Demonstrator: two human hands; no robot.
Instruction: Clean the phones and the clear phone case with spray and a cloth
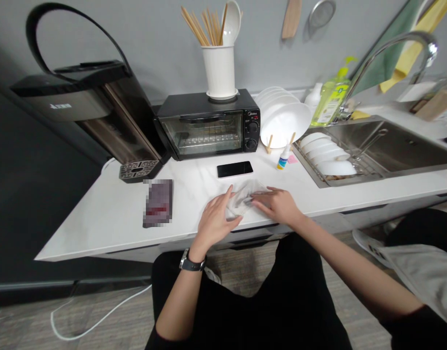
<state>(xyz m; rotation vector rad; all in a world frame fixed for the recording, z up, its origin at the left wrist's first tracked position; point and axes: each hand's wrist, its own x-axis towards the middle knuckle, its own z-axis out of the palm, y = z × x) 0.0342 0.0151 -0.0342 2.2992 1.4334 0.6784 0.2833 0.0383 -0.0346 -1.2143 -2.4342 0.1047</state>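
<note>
A crumpled, translucent sheet that looks like a thin plastic bag point(241, 198) lies on the white counter point(114, 216) near its front edge. At its left side rests my left hand point(215, 216), fingers and thumb spread apart, touching the edge. From the right, my right hand point(278, 204) reaches over the bag with fingers stretched out and thumb apart; the fingertips lie on the plastic. Just behind the bag is a smartphone point(234, 169) with a dark screen. A small bottle with a blue and yellow label point(283, 158) stands behind my right hand.
A black toaster oven point(209, 129) carries a white holder point(219, 73) with chopsticks. Left stand a water dispenser point(110, 112) and a partly blurred dark pouch-like item point(160, 201). Right are racked plates point(285, 124), a soap bottle point(329, 104) and the sink point(394, 141). Someone sits far right.
</note>
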